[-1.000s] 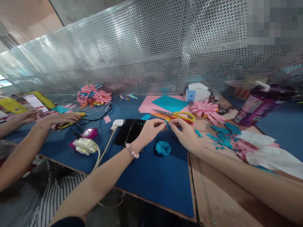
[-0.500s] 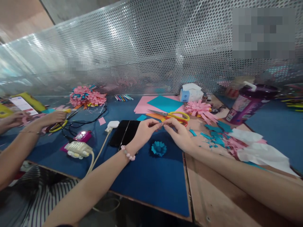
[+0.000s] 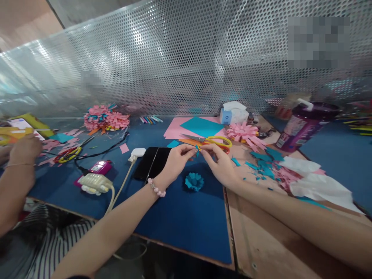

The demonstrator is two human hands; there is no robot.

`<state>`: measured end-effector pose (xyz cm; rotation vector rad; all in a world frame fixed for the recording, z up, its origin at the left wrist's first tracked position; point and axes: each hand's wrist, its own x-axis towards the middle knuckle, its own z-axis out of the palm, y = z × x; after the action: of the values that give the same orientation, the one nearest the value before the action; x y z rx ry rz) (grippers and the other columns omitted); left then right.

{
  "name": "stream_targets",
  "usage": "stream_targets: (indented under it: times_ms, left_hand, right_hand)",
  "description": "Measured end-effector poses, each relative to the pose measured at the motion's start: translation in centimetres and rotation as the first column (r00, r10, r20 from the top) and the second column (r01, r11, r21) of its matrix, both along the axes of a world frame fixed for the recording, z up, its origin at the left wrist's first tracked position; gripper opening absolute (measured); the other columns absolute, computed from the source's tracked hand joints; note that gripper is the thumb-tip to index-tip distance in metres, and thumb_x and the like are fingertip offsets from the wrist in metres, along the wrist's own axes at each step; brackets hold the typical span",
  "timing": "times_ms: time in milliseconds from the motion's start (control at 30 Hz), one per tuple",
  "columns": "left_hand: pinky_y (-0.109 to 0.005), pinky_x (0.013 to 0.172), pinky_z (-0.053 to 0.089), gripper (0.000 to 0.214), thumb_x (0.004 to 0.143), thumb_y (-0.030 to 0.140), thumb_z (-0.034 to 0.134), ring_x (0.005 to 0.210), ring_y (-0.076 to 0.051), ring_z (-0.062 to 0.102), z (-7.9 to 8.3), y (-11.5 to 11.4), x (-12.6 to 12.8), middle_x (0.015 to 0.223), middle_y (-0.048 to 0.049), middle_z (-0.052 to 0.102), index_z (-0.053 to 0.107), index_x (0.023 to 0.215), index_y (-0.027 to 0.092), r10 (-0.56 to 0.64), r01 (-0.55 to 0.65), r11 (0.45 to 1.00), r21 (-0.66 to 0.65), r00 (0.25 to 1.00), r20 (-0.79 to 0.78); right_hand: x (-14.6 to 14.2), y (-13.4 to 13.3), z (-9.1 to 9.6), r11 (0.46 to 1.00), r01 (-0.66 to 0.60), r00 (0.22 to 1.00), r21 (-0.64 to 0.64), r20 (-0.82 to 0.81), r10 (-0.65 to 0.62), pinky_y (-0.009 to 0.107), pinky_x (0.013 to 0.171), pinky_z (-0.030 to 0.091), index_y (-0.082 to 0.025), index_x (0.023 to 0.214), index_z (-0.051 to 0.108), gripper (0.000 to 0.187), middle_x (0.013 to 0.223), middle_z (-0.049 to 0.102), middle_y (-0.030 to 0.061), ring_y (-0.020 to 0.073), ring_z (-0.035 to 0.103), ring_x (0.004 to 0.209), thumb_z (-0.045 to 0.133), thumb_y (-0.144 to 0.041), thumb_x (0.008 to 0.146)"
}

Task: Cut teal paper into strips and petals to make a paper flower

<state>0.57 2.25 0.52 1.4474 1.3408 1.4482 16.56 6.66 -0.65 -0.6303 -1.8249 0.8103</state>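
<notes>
Above the blue tabletop (image 3: 186, 228), the left hand (image 3: 176, 159) and right hand (image 3: 218, 163) angle inward, fingers (image 3: 188, 148) pinching a small blue paper piece (image 3: 197, 150).

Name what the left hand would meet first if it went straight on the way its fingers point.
The left hand would most likely meet the right hand, which faces it just past the small blue paper piece at their fingertips; one view leaves the exact depth unclear.

Got a teal scrap (image 3: 197, 150), teal flower (image 3: 194, 181), pink flower (image 3: 242, 133), deep blue surface (image 3: 186, 224), purple cup (image 3: 298, 130), pale pink bracelet (image 3: 157, 190), plus dark-and-white striped clothes (image 3: 59, 246).
</notes>
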Motion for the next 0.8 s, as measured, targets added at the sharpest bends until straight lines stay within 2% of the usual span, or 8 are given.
stream_targets:
  times_ms: [133, 367, 800]
  left_hand:
    - [-0.029, 0.073, 0.053, 0.023, 0.081, 0.037, 0.066, 0.076, -0.014, 0.061, 0.21, -0.14, 0.21, 0.089, -0.0043, 0.068, 0.068, 0.09, 0.016, -0.022, 0.021, 1.0, -0.014, 0.999, -0.036]
    - [-0.03, 0.076, 0.054, 0.02, 0.085, 0.034, 0.061, 0.085, -0.015, 0.059, 0.32, -0.43, 0.61, 0.093, -0.0045, 0.063, 0.063, 0.092, 0.016, -0.146, 0.147, 0.988, -0.044, 0.989, 0.012]
    - [-0.03, 0.076, 0.053, 0.02, 0.087, 0.036, 0.058, 0.085, -0.015, 0.057, 0.32, -0.48, 0.44, 0.09, -0.0037, 0.06, 0.061, 0.09, 0.016, -0.165, 0.164, 0.985, -0.052, 0.986, -0.007]
  right_hand:
    - [-0.04, 0.19, -0.05, 1.0, 0.007, 1.0, -0.003, -0.026, -0.007, 0.032, 0.077, 0.05, -0.019, 0.093, 0.064, 0.017, 0.092, 0.066, 0.0052, 0.0177, 0.06, 0.085, 0.053, -0.032, 0.092]
    - [-0.05, 0.39, -0.15, 0.998, -0.029, 0.999, -0.056, -0.041, 0.027, 0.03, 0.07, 0.049, -0.019, 0.088, 0.064, 0.016, 0.084, 0.065, 0.0032, 0.0152, 0.058, 0.073, 0.055, -0.032, 0.09]
    - [0.07, 0.27, -0.3, 0.993, -0.063, 0.995, -0.096, -0.085, 0.055, 0.028, 0.07, 0.048, -0.019, 0.083, 0.064, 0.015, 0.081, 0.064, 0.0014, 0.0144, 0.059, 0.075, 0.057, -0.031, 0.089]
